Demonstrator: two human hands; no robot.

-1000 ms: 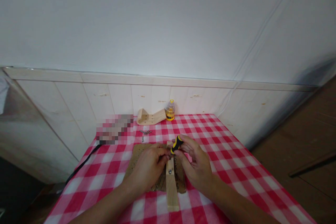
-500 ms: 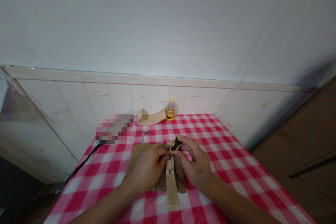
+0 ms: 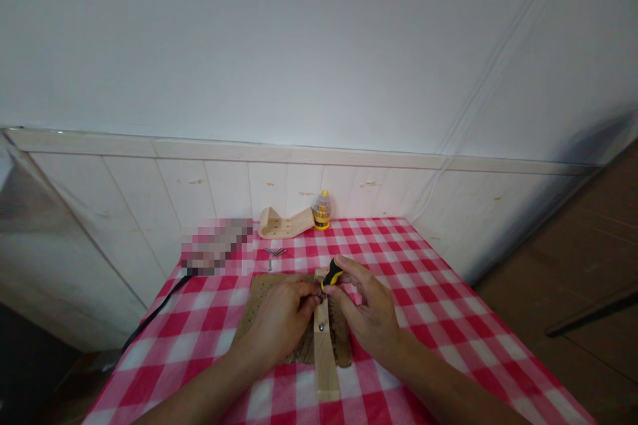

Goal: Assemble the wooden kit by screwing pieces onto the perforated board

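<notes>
My right hand (image 3: 366, 299) is closed round a black and yellow screwdriver (image 3: 331, 273), tilted with its lower end over a narrow pale wooden strip (image 3: 325, 358). My left hand (image 3: 285, 309) is beside it, thumb and fingers pinched together at the screwdriver's lower end; what they pinch is too small and covered to make out. A metal screw (image 3: 321, 327) shows in the strip nearer to me. Under the strip lies a worn piece of brown cardboard (image 3: 259, 289). The screwdriver's tip is hidden by my fingers.
Behind the cardboard lie several loose screws (image 3: 276, 252). A curved wooden piece with holes (image 3: 286, 224) and a clear container with yellow parts (image 3: 322, 212) stand by the wall. A blurred-out object with a black strap (image 3: 159, 309) lies left on the checked tablecloth (image 3: 428, 319).
The screwdriver's handle leans slightly differently in my right hand, and the view has shifted a little. Both hands stay at the same spot on the wooden strip.
</notes>
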